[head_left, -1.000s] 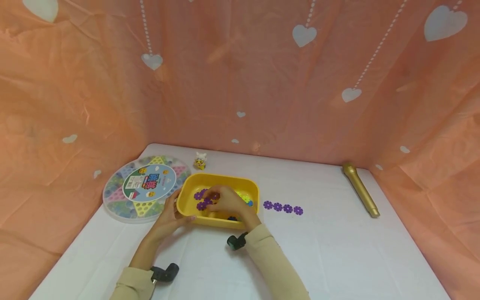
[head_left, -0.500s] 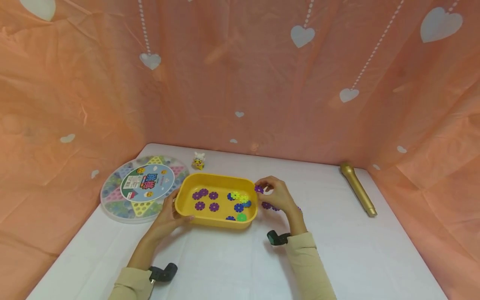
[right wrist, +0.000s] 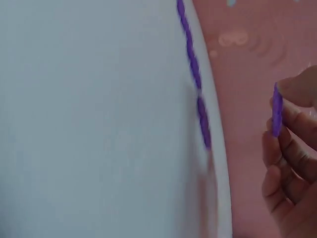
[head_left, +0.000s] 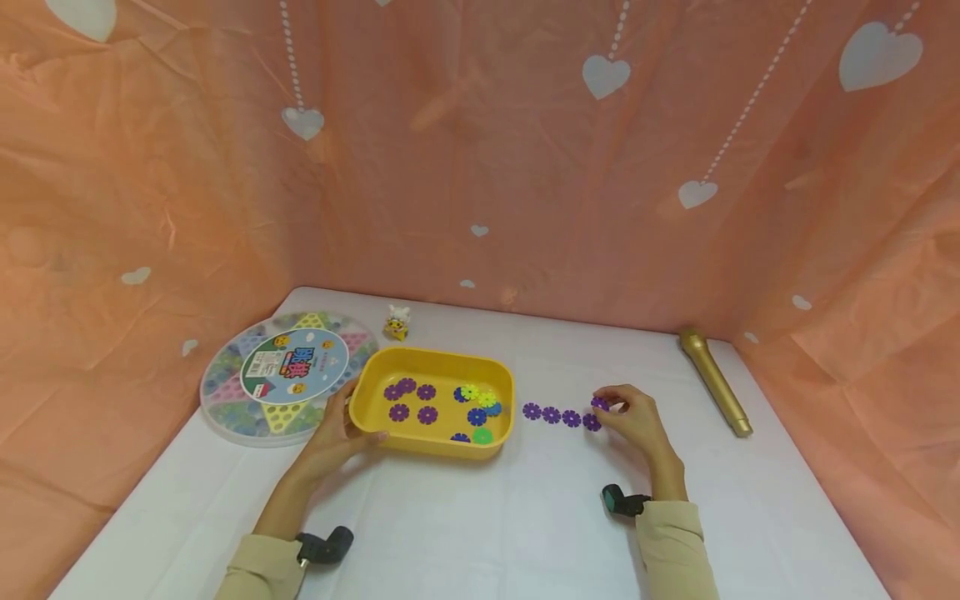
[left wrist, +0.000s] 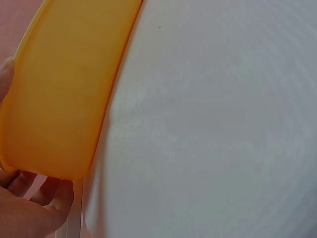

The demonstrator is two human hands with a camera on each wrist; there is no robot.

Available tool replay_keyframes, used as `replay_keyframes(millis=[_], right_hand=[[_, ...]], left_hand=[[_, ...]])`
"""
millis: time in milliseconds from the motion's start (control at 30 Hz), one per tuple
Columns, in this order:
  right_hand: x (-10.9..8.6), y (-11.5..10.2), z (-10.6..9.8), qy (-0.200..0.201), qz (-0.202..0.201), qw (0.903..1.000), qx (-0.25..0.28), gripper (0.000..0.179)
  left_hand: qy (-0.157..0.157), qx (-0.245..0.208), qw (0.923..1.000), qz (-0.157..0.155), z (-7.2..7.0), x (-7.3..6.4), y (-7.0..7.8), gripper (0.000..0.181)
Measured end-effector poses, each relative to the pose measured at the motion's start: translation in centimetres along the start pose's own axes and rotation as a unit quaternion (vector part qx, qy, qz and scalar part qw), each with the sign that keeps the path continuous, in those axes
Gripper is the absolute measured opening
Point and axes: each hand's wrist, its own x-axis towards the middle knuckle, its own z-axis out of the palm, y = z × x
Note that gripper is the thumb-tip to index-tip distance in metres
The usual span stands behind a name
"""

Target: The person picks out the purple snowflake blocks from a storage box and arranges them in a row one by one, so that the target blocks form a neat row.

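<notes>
My left hand grips the left end of a yellow plastic bin, thumb along its front wall; in the left wrist view, the fingers curl at the bin's end. Inside the bin lie loose purple snowflake discs, with blue discs, yellow discs and a green disc. My right hand pinches one purple snowflake disc on edge between thumb and fingers, raised above the table. It hovers over the right end of a row of purple discs lying flat.
A round Chinese checkers box lies left of the bin. Behind the bin stands a small figurine. A gold microphone lies at the far right. Orange cloth with hearts hangs around the white table.
My right hand has lifted a purple disc out of the bin and carried it rightward to the row's right end. My left hand stays on the bin.
</notes>
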Motion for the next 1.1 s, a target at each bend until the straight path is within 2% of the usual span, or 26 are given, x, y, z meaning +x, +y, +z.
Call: replay_keyframes(millis=[200, 433, 733, 900, 1033, 1100], right_hand=[[-1.2, 1.7, -0.6, -0.017, 0.043, 0.9981, -0.04, 0.026], [-1.8, 2.4, -0.7, -0.057, 0.084, 0.9938, -0.046, 0.026], [-1.9, 2.4, -0.8, -0.069, 0.079, 0.9934, -0.047, 0.027], [-1.1, 1.7, -0.9, -0.039, 0.048, 0.9977, -0.027, 0.031], [0.5, -0.8, -0.7, -0.002, 0.004, 0.9994, 0.033, 0.028], [1.4, -3.2, -0.4, 0.008, -0.013, 0.9974, 0.071, 0.027]], left_hand=[[-0.003, -0.009, 0.9999, 0.003, 0.0, 0.1, -0.4, 0.102], [-0.004, -0.005, 1.0, -0.002, -0.1, 0.1, -0.3, 0.104], [-0.006, -0.004, 1.0, 0.002, -0.1, 0.0, 0.0, 0.102], [-0.005, 0.0, 1.0, 0.003, -0.1, 0.0, -0.1, 0.102], [-0.008, -0.005, 0.9999, 0.004, -0.1, 0.0, -0.1, 0.102], [-0.008, -0.005, 1.0, 0.002, -0.1, 0.0, -0.1, 0.102]])
